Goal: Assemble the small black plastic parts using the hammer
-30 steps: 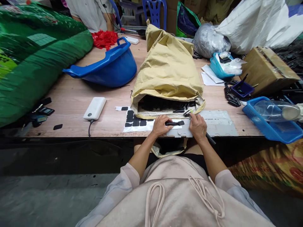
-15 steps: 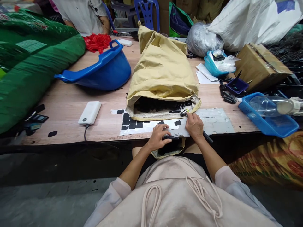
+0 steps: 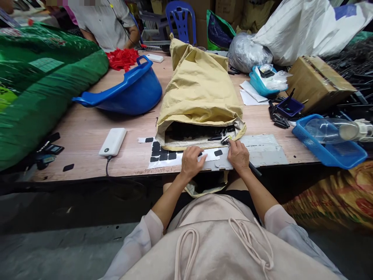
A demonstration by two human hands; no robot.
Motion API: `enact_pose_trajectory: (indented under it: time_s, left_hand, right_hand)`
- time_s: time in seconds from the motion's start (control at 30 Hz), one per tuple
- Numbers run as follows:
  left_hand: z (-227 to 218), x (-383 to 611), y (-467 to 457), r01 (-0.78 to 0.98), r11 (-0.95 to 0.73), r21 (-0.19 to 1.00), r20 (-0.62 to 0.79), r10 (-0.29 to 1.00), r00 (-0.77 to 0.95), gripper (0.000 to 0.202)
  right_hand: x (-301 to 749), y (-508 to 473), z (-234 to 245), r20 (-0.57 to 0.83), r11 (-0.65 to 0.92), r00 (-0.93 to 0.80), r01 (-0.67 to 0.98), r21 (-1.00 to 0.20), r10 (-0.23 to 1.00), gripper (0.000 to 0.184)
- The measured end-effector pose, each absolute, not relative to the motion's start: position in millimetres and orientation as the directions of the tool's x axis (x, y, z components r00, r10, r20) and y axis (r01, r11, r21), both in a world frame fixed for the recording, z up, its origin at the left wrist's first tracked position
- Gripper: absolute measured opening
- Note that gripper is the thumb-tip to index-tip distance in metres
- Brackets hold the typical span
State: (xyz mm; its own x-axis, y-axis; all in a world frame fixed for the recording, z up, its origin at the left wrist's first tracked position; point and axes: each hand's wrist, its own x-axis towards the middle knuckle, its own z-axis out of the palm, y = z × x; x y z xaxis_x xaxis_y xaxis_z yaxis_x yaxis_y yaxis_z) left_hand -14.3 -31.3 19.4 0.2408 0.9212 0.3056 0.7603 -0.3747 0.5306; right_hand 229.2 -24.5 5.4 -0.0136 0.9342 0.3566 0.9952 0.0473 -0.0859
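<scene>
My left hand [image 3: 191, 161] rests over a white strip [image 3: 214, 154] at the table's front edge, thumb and fingers apart, with a dark patch close to its fingertips. Several rounded black patches [image 3: 163, 155] lie on white sheeting left of it. My right hand [image 3: 238, 155] is closed around a black-handled tool with a shiny metal head [image 3: 225, 140]; its handle sticks out behind the wrist. Just beyond both hands, a yellow sack [image 3: 201, 89] lies with its mouth towards me, black pieces [image 3: 215, 138] inside. Below the edge, another open bag [image 3: 208, 184] sits at my lap.
A blue basin [image 3: 131, 91] and a white power bank [image 3: 113, 142] with a cable stand left. Rightward are a blue basket [image 3: 329, 149] holding a clear bottle, and a cardboard box [image 3: 322, 87]. A green sack [image 3: 43, 89] bulges at far left; a person [image 3: 101, 23] sits opposite.
My left hand has moved up from above the lap bag onto the white strip. The black piece it held is no longer seen in it. My right hand keeps its hold and place.
</scene>
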Motion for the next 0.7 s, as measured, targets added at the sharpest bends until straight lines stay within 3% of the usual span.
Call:
enact_pose_trajectory:
  time_s: [0.13, 0.33, 0.43, 0.57, 0.7]
  left_hand:
    - [28.1, -14.6, 28.1, 0.838, -0.210, 0.503, 0.290, 0.955, 0.065, 0.018]
    - [29.1, -6.3, 60.8, 0.905, -0.059, 0.421, 0.108, 0.994, 0.015, 0.020]
    - [33.8, -10.2, 55.2, 0.900, -0.012, 0.436, 0.080, 0.996, -0.026, 0.018]
    - [41.2, -24.4, 32.6, 0.860, -0.089, 0.503, 0.209, 0.978, -0.021, 0.015]
    - [35.7, -28.5, 5.5, 0.750, -0.347, 0.563, 0.249, 0.937, 0.247, 0.012]
  right_hand:
    - [228.5, -24.7, 6.6, 0.357, 0.051, -0.011, 0.994, -0.101, 0.934, 0.039]
    - [227.7, -25.2, 7.4, 0.363, 0.056, -0.017, 0.994, -0.095, 0.932, 0.038]
    - [227.1, -25.5, 8.3, 0.360, 0.047, -0.009, 0.994, -0.097, 0.933, 0.038]
    - [227.1, -25.9, 9.6, 0.350, 0.052, -0.014, 0.994, -0.099, 0.936, 0.038]
    - [228.0, -26.0, 9.6, 0.352, 0.057, -0.019, 0.994, -0.097, 0.936, 0.038]
